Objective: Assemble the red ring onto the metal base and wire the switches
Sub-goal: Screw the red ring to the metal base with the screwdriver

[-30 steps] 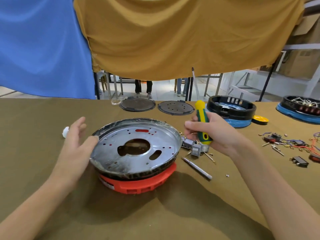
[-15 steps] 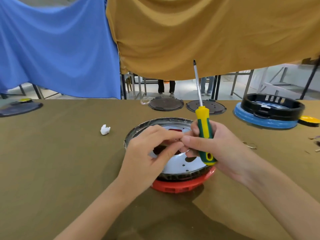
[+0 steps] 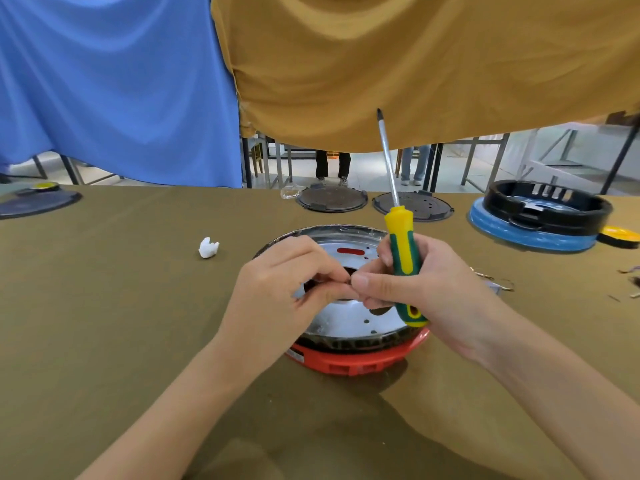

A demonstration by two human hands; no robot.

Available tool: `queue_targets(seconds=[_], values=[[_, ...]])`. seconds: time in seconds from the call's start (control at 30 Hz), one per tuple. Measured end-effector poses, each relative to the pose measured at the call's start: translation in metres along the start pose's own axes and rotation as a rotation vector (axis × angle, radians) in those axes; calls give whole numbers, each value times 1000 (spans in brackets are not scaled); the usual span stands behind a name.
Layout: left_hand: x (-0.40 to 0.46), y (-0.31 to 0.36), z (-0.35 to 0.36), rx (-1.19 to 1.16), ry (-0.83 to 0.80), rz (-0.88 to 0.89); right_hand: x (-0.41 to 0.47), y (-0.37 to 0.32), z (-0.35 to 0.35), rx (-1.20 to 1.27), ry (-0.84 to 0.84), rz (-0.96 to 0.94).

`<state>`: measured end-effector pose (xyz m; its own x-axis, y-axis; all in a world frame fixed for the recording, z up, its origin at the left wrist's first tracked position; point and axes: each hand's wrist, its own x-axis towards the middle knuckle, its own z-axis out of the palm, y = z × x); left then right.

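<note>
Olive-brown cloth covers the work table (image 3: 104,323); a blue cloth (image 3: 114,84) and a mustard cloth (image 3: 415,64) hang behind it.

Assembly position: the metal base (image 3: 349,317) lies near the table's centre, seated on top of the red ring (image 3: 360,362). The ring shows only as a red band below the base's near rim. A red slot is visible through the base plate at its far side.

Left hand (image 3: 277,289): positioned over the left half of the base, fingers curled, with thumb and fingertips drawn together in a pinch above the central opening. What is pinched is too small to identify.

Right hand (image 3: 422,289): positioned over the right half of the base. The fingers wrap around the yellow-and-green handle of the screwdriver (image 3: 403,258), whose shaft points up and away from the person, tip uppermost. The right thumb and forefinger meet the left fingertips over the centre of the base.

Other items on the table: a small white object (image 3: 209,248) left of the base and apart from it; two dark discs (image 3: 331,198) at the far edge; a black ring on a blue base (image 3: 540,220) at far right, with a yellow part (image 3: 620,235) just beside it. Loose wires (image 3: 498,282) lie right of the right hand.
</note>
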<state>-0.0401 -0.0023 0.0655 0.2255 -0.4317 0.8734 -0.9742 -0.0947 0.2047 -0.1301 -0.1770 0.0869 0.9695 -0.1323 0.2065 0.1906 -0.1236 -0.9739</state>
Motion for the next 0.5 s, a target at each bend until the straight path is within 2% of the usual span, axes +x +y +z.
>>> queue_targets(seconds=[0.13,0.23,0.37,0.5], values=[[-3,-4,-1,24,-33,97,3,-2,-1,-32,-68,51],[-3,-4,-2,-41,-48,62,3,-2,-1,-19,-105,74],[-2,-7,-8,-143,-146,-85,2,-3,-3,-46,-77,62],[-8,-33,-37,-172,-416,-270,2,-6,-11,-87,-41,54]])
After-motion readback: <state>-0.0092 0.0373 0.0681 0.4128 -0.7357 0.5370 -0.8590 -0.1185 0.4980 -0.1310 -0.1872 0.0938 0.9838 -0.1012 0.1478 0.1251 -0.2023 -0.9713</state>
